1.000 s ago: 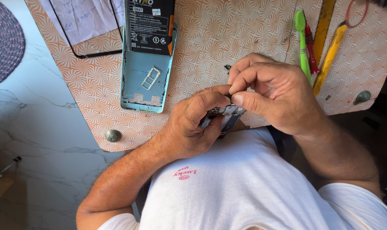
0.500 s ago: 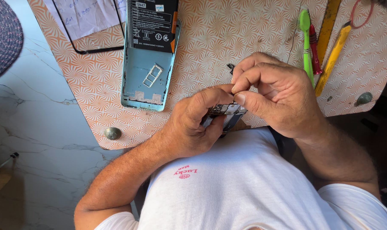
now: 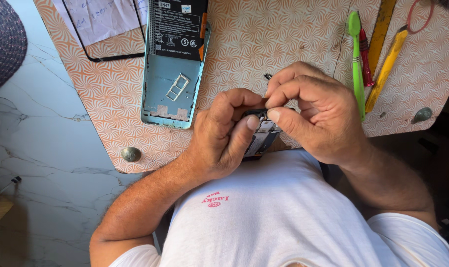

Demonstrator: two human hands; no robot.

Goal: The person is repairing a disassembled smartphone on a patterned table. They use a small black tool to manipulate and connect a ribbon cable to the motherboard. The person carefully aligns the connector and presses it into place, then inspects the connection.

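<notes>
Both hands meet over the near edge of an orange patterned table [image 3: 264,44]. My left hand [image 3: 224,136] grips a small dark circuit board [image 3: 262,137], thumb pressed on its top. My right hand [image 3: 313,111] pinches the board's upper end between thumb and forefinger; what lies under the fingertips is hidden. A tiny dark part [image 3: 268,76] lies on the table just above my right knuckles. An opened teal phone body [image 3: 171,89] with a black battery [image 3: 179,28] and a loose metal tray lies to the left of my hands.
A green toothbrush [image 3: 355,59], a red tool [image 3: 366,59], a yellow tool [image 3: 385,64] and a yellow ruler [image 3: 380,29] lie at the right. A black phone frame [image 3: 105,55] and paper sit at the top left. White marble floor [image 3: 41,163] is on the left.
The view has drifted slightly. My hands stay together on the board, with only small shifts of the right fingers on its upper end.
</notes>
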